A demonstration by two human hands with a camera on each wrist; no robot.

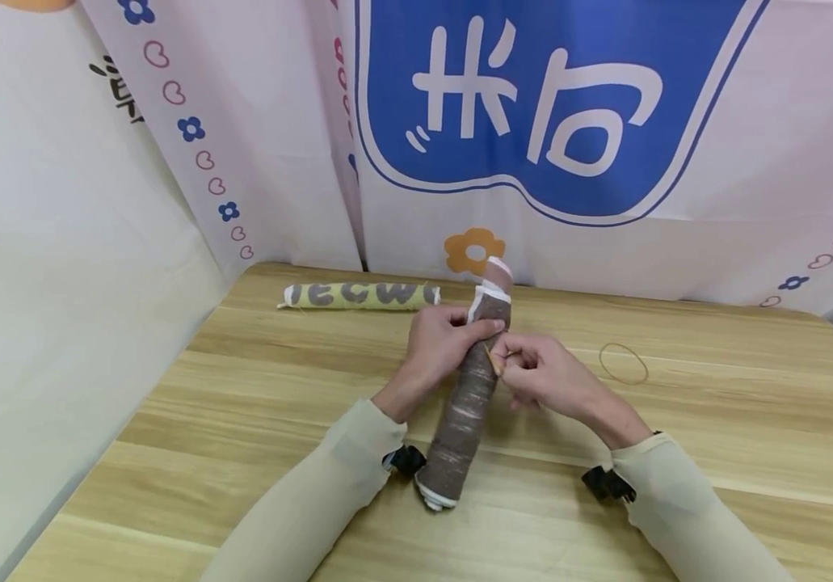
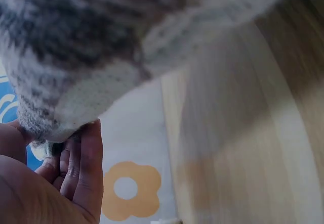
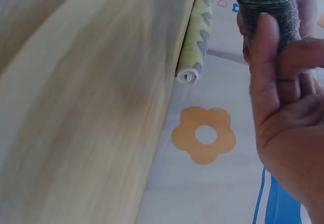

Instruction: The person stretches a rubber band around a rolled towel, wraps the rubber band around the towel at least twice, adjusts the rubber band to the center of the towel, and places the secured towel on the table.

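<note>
Head view shows the brown roll (image 1: 464,412) slanting away between left hand (image 1: 443,341), gripping it, and right hand (image 1: 543,372), pinching rubber band (image 1: 493,361).

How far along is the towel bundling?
Done: green towel and brown towel are both rolled. In hand: left hand grips the brown roll; right hand pinches a rubber band at its side. Remaining, probably: seating that band, then using the loose band on the table. Can't tell if the green roll is banded.
</note>
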